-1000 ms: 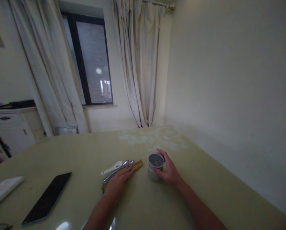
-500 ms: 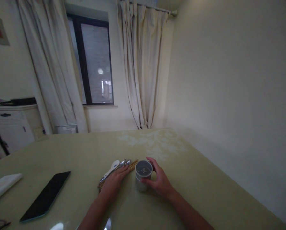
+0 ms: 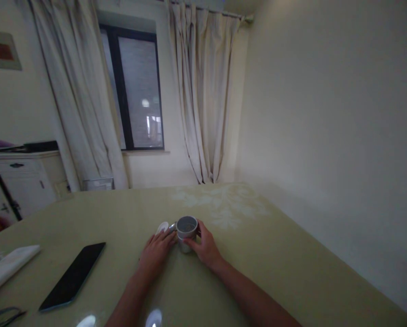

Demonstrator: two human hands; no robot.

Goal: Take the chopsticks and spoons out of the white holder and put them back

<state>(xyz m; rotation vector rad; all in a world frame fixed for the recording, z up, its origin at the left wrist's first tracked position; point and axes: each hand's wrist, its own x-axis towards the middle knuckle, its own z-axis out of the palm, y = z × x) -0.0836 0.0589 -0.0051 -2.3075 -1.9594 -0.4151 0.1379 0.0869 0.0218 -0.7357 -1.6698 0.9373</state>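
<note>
My right hand (image 3: 206, 247) wraps round the right side of a grey utensil holder (image 3: 186, 245), an upright round cup with small holes in its floor. Beside it my left hand (image 3: 157, 250) lies flat, palm down, over a bundle of cutlery, fingers stretched towards the holder. Beyond its fingers the white bowl of a spoon (image 3: 162, 226) sticks out, with a shiny metal spoon (image 3: 172, 227) next to it. The rest of the bundle is hidden under the hand. The holder stands close to the left fingertips; whether they touch, I cannot tell.
On the pale green glossy table (image 3: 244, 281), a black tablet-like slab (image 3: 73, 277) lies at the left, with a white flat object (image 3: 11, 268) and a dark cable-like thing (image 3: 6, 314) further left. A wall (image 3: 326, 181) borders the table's right side.
The holder has moved left and away from me in my right hand, up to the cutlery. My left hand has shifted left and covers more of the bundle; the chopsticks no longer show clearly.
</note>
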